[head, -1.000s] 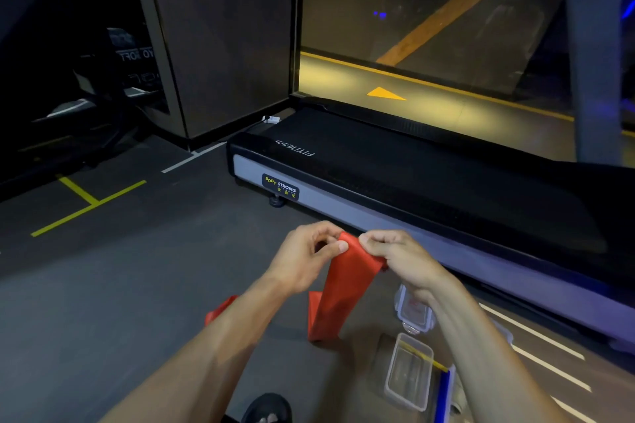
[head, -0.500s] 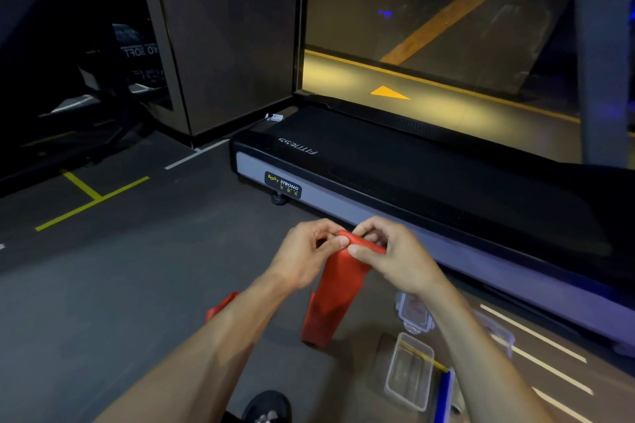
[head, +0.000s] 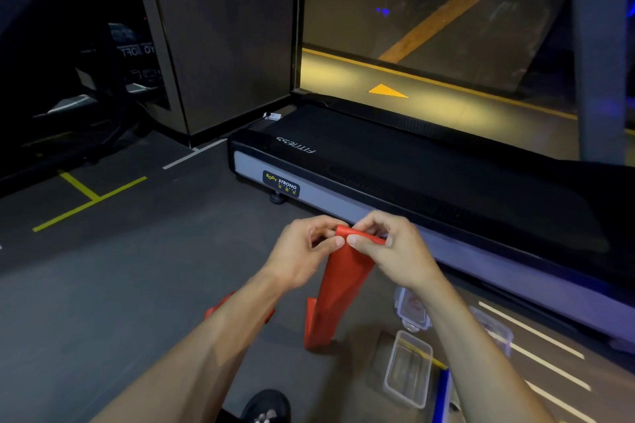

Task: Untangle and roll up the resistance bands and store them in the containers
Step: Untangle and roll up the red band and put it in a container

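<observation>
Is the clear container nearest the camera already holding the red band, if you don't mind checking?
No: the red band hangs from both hands, and the clear container holds no red band.

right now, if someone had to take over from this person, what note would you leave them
Left hand and right hand both pinch the top edge of the red band, where a first fold or roll has started.
The rest of the band hangs down, its tail on the floor.
A clear container lies open at lower right; another one sits beyond it.
Done: band held up, roll barely begun.
Left: finish rolling, put it in a container.
</observation>
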`<action>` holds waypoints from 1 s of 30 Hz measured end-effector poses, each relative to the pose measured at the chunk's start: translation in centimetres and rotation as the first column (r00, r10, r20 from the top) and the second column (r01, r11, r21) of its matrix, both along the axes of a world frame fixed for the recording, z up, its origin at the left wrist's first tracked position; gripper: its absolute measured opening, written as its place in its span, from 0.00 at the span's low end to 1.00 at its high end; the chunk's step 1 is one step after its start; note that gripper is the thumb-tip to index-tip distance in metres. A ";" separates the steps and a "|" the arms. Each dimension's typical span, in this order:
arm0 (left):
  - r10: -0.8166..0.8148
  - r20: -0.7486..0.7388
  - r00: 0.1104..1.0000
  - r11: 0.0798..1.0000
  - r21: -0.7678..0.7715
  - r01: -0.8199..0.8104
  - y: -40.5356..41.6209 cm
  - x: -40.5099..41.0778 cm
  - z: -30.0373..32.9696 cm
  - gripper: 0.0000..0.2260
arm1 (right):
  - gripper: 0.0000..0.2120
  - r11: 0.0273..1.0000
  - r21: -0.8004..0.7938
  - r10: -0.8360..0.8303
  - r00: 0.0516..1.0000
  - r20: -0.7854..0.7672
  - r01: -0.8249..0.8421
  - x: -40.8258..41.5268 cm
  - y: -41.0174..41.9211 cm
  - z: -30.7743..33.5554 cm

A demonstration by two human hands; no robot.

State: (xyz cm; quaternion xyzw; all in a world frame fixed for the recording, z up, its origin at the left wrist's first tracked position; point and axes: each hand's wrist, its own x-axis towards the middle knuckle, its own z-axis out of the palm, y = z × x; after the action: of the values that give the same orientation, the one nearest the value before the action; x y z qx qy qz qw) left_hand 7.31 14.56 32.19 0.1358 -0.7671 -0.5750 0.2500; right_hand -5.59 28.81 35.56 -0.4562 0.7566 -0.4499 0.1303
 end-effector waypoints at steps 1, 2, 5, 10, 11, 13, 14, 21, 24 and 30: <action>0.002 0.007 1.000 1.000 -0.022 -0.002 0.0 0.0 0.0 0.11 | 0.04 1.000 -0.006 0.011 1.000 0.029 -0.010 0.0 0.0 0.0; 0.004 0.010 1.000 0.999 -0.047 -0.004 -0.1 0.0 -0.1 0.11 | 0.04 1.000 -0.010 0.021 0.999 0.050 -0.021 -0.1 0.0 -0.1; -0.017 0.007 1.000 0.996 -0.093 0.018 -0.3 0.0 -0.3 0.09 | 0.04 1.000 0.004 0.028 0.997 0.065 -0.029 -0.4 -0.1 -0.4; -0.004 0.022 1.000 0.991 -0.132 0.007 0.0 0.1 -0.5 0.04 | 0.07 0.996 0.079 0.035 0.996 0.088 -0.042 -0.3 0.0 -0.1; 0.003 0.019 1.000 0.991 -0.135 0.000 0.1 0.1 -0.5 0.04 | 0.09 0.995 0.092 0.037 0.994 0.101 -0.046 -0.3 0.0 -0.1; 0.007 0.010 1.000 0.992 -0.128 -0.006 0.2 0.0 -0.5 0.03 | 0.11 0.993 0.108 0.041 0.992 0.120 -0.054 -0.3 -0.1 -0.1; 0.003 0.007 1.000 0.994 -0.108 -0.002 0.3 0.0 -0.4 0.03 | 0.11 0.993 0.106 0.043 0.990 0.132 -0.058 -0.4 -0.1 -0.1; -0.051 0.027 0.998 0.998 0.025 0.050 0.2 0.0 -0.2 0.10 | 0.09 0.998 0.042 0.043 0.972 0.232 -0.054 -0.6 0.0 -0.1; -0.061 0.029 0.998 0.997 0.037 0.060 0.2 0.1 0.0 0.11 | 0.08 0.999 0.016 0.047 0.971 0.234 -0.052 -0.8 0.2 0.1; -0.085 0.025 0.996 0.996 0.029 0.084 0.1 0.1 0.0 0.18 | 0.09 0.996 0.045 0.057 0.955 0.291 -0.073 -0.9 0.3 0.3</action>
State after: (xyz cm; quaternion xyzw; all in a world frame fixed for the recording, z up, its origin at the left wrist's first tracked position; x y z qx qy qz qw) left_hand 7.39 14.61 32.20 0.1143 -0.7674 -0.5937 0.2136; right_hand -6.47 29.09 35.85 -0.4062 0.7260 -0.4865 0.2668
